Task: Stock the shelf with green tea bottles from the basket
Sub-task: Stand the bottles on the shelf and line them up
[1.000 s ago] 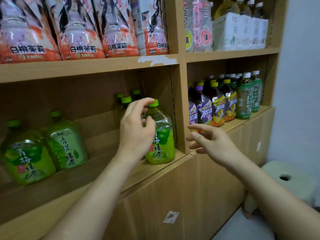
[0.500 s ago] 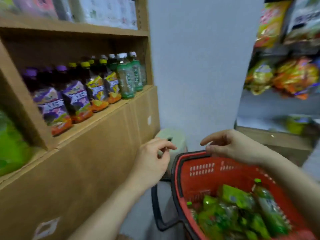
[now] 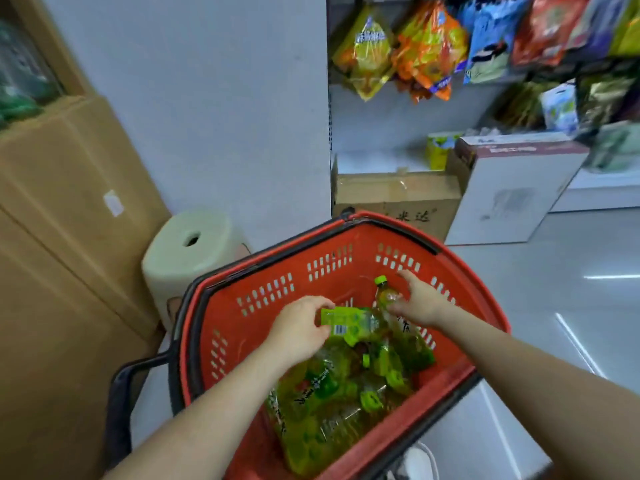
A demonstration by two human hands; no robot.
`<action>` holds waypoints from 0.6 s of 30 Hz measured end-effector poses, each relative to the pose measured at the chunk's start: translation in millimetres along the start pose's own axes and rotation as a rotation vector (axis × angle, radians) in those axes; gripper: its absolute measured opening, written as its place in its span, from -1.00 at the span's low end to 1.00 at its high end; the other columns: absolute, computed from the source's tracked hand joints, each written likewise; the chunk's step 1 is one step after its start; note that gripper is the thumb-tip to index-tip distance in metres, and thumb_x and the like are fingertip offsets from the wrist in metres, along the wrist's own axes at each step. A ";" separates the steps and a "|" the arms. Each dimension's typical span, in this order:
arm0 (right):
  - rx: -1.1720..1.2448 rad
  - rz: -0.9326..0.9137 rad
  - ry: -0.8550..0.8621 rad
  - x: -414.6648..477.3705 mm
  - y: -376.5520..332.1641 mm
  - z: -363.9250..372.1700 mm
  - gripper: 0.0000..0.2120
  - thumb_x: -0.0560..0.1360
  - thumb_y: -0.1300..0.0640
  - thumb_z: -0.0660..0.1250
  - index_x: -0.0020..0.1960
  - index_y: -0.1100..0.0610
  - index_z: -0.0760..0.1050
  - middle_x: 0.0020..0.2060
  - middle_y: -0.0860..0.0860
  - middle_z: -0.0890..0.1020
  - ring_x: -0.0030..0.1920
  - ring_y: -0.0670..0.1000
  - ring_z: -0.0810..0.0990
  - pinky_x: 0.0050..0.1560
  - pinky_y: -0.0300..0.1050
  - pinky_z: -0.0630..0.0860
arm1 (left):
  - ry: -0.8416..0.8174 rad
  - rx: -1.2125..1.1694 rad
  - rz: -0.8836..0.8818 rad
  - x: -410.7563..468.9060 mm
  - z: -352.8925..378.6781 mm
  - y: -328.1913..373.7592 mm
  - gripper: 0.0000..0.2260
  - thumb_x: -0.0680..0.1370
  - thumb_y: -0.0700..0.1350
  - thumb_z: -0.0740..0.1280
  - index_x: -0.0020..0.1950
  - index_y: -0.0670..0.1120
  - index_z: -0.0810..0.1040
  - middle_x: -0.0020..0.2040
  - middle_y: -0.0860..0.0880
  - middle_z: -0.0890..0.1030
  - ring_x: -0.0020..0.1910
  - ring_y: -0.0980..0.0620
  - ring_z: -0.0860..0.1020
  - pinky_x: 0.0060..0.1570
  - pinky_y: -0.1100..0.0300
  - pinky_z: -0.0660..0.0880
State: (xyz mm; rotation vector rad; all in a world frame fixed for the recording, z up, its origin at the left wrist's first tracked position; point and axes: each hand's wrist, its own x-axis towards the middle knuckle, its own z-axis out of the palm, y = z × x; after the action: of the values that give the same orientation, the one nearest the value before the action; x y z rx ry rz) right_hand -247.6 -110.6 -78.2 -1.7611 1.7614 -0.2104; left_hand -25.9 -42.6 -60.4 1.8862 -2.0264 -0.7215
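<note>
Red basket (image 3: 263,296), left hand (image 3: 298,332) and right hand (image 3: 420,301) each gripping green bottle

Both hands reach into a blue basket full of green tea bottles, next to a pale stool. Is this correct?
Not quite. In the head view the basket is red, not blue. The rest holds: the left hand and right hand reach into it among the green tea bottles, beside the pale stool.
</note>
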 end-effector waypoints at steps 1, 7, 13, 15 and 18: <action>-0.011 0.004 -0.025 10.2 3.7 6.4 -0.19 0.45 0.05 0.44 0.54 0.10 0.04 0.37 0.18 0.44 0.20 0.16 0.55 0.15 -0.09 0.46 | -0.064 0.023 -0.008 10.5 15.1 -3.6 -0.62 0.49 -0.10 0.37 0.30 0.06 0.48 0.36 0.04 0.48 0.31 0.01 0.44 0.33 0.08 0.36; -0.040 0.072 -0.101 70.3 21.3 42.8 -0.04 0.40 0.02 0.47 0.55 0.04 -0.11 0.41 0.15 0.38 0.35 0.19 0.41 0.33 0.11 0.40 | -0.370 0.185 -0.024 49.6 92.6 -29.3 -0.38 0.55 -0.02 0.30 0.54 0.06 0.07 0.55 0.02 0.14 0.51 -0.08 0.13 0.45 -0.12 0.17; -0.215 0.141 -0.033 105.8 32.1 59.7 -0.15 0.40 -0.03 0.46 0.51 0.10 0.06 0.43 0.14 0.21 0.40 0.24 0.28 0.38 0.23 0.32 | -0.434 0.267 -0.068 61.6 125.2 -44.0 -0.28 0.57 -0.06 0.26 0.54 0.14 -0.17 0.56 0.06 0.06 0.52 -0.11 0.02 0.39 -0.30 0.04; -0.319 0.139 -0.047 109.2 35.6 65.2 -0.22 0.40 -0.05 0.45 0.48 0.13 0.15 0.38 0.13 0.22 0.38 0.23 0.24 0.37 0.23 0.32 | -0.371 0.300 -0.071 67.9 130.6 -44.9 -0.30 0.55 -0.01 0.29 0.54 0.10 -0.09 0.52 0.01 0.13 0.49 -0.12 0.07 0.38 -0.29 0.07; -0.358 0.145 -0.051 112.7 38.4 75.2 -0.17 0.41 -0.04 0.45 0.51 0.12 0.07 0.41 0.13 0.18 0.41 0.22 0.18 0.39 0.21 0.30 | -0.350 0.220 -0.147 77.3 136.1 -51.3 -0.40 0.54 0.04 0.30 0.50 0.09 0.08 0.47 -0.02 0.19 0.45 -0.13 0.14 0.35 -0.27 0.21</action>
State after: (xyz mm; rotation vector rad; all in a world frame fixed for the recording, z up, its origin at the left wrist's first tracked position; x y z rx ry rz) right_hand -229.8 -189.8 -193.3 -1.8476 1.9723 0.2222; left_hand -61.9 -97.2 -211.7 2.1797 -2.2719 -0.9589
